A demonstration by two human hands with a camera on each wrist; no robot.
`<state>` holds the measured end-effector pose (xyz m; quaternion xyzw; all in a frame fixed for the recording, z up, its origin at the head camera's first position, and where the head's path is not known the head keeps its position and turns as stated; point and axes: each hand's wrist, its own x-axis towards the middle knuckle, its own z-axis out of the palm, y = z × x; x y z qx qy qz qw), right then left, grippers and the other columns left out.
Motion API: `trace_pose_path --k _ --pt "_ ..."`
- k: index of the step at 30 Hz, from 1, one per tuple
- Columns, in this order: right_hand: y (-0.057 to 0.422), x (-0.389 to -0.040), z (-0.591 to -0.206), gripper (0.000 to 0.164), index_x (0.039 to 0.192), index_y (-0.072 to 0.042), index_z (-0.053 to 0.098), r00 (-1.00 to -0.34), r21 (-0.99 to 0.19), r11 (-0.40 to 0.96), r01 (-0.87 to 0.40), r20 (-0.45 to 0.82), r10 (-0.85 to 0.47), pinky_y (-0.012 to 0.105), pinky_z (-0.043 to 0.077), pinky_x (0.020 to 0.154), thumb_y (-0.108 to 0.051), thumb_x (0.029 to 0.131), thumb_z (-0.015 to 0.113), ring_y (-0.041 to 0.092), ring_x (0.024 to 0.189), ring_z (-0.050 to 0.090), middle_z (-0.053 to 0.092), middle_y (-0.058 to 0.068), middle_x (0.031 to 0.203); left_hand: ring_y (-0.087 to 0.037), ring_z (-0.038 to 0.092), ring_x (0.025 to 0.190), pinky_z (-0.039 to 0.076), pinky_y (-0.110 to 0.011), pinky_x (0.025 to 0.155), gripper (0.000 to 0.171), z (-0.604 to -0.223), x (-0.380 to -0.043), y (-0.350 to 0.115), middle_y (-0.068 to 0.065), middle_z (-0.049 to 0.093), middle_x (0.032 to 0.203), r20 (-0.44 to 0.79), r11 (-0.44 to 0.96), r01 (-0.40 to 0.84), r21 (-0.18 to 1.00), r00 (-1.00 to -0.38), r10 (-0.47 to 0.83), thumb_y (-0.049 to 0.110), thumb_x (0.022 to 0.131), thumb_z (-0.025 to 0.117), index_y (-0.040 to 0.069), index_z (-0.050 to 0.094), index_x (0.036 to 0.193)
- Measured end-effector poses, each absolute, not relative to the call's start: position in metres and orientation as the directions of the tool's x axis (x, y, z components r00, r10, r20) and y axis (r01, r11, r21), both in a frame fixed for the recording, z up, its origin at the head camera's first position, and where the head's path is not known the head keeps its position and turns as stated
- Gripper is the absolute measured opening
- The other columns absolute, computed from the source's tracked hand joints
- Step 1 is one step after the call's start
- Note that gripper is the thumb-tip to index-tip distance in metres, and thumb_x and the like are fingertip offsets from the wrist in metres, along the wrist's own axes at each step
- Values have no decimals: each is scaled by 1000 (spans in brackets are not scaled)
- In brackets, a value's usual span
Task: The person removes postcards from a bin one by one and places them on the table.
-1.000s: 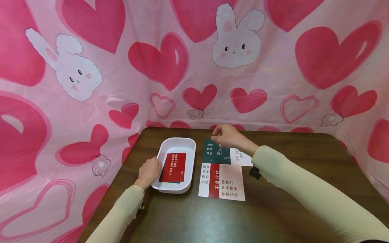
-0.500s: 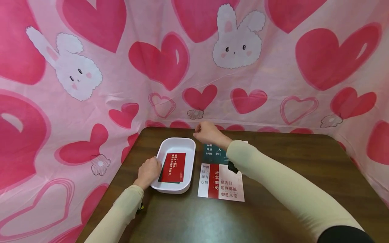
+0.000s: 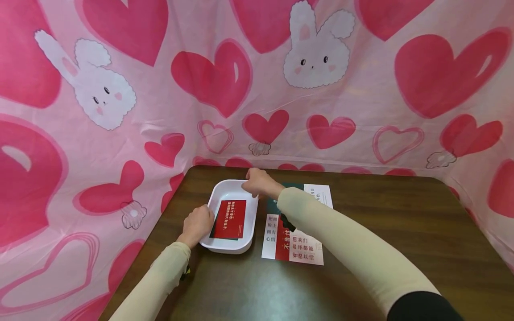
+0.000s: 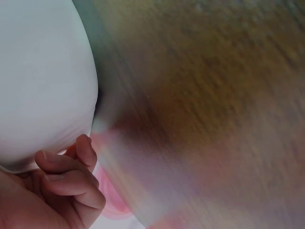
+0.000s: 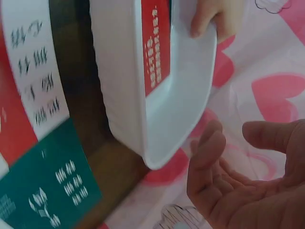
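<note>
A white plastic tray [image 3: 234, 249] stands on the left part of the table. Inside it lies a red card [image 3: 232, 218] with printed writing, a dark green edge showing beneath. My left hand [image 3: 196, 224] grips the tray's left rim, thumb over the edge and fingers curled beneath, as the left wrist view shows. At the tray's far right corner hovers my right hand [image 3: 259, 182]. In the right wrist view its thumb and fingers [image 5: 207, 148] are bent loosely apart with nothing between them. The right forearm partly covers a green card [image 3: 274, 206] on the table.
Right of the tray, a white card [image 3: 271, 236], a red card [image 3: 283, 249] and a pinkish card [image 3: 308, 250] lie side by side. Another white card [image 3: 323, 194] lies behind the right sleeve. Pink heart-patterned cloth [image 3: 225, 80] hangs along the table's back and left.
My right hand has moved left from above the green card to the tray's far right corner. The left hand keeps its grip on the rim.
</note>
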<state>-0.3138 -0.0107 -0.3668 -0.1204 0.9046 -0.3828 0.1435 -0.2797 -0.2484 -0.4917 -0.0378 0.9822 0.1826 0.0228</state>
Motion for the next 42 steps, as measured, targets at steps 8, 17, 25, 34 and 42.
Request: trace_pose_path --k 8,17,25,34,42 --pt "-28 -316 -388 42 133 0 52 -793 -867 390 311 -463 -397 35 60 73 -20 101 69 25 76 66 60 18 121 -29 66 74 61 -52 73 26 -491 -279 -248 -14 64 84 -65 932 -89 351 -995 -70 18 102 61 -7 63 107" --pt "-41 -311 -409 79 159 -4 21 -699 -803 212 556 -591 -403 27 58 66 -18 99 70 25 83 65 43 27 155 -30 67 75 61 -53 73 25 -490 -280 -248 -15 64 84 -54 934 -77 350 -997 -62 19 102 62 -6 63 107" --pt "-45 -303 -423 63 145 -2 35 -708 -791 205 576 -608 -358 31 60 81 -20 97 72 23 79 64 49 25 148 -28 68 79 62 -51 76 31 -492 -282 -248 -15 67 92 -94 921 -117 372 -992 -88 20 102 64 -7 62 117" --pt "-50 -301 -427 51 138 -2 45 -692 -763 155 627 -638 -337 31 60 81 -19 98 71 23 80 64 52 25 146 -28 67 76 62 -51 75 29 -490 -281 -247 -14 64 86 -85 922 -100 375 -994 -74 19 102 64 -7 62 114" --pt "-55 -307 -431 72 158 -3 35 -643 -676 -27 737 -688 -335 24 59 74 -20 98 70 18 76 62 47 23 154 -23 64 69 62 -43 66 30 -489 -279 -247 -12 62 82 -97 907 -108 408 -992 -74 20 101 67 -6 62 116"
